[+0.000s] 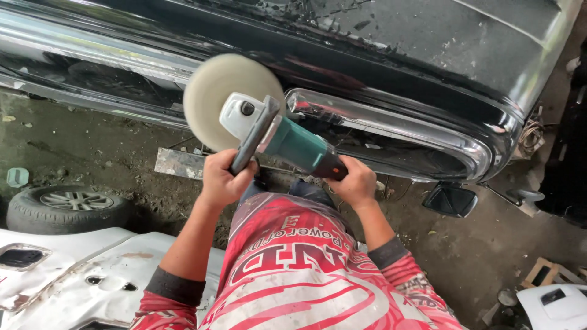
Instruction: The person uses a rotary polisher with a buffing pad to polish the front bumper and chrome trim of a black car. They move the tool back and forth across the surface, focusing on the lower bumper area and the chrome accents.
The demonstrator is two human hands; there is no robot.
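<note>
**Polisher at the black panel**

Your left hand [221, 177] grips the dark side handle; keep it firm so the round cream wool pad [214, 91] sits flat against the glossy black car body [391, 55]. Your right hand [353, 182] wraps the green-bodied polisher [293, 146], its grey head dusty, above the dirt floor [92, 146].

Car body workshop, black car body [428, 55], loose tyre [67, 208], detached white panels [92, 275], dirt floor [92, 153]
</note>
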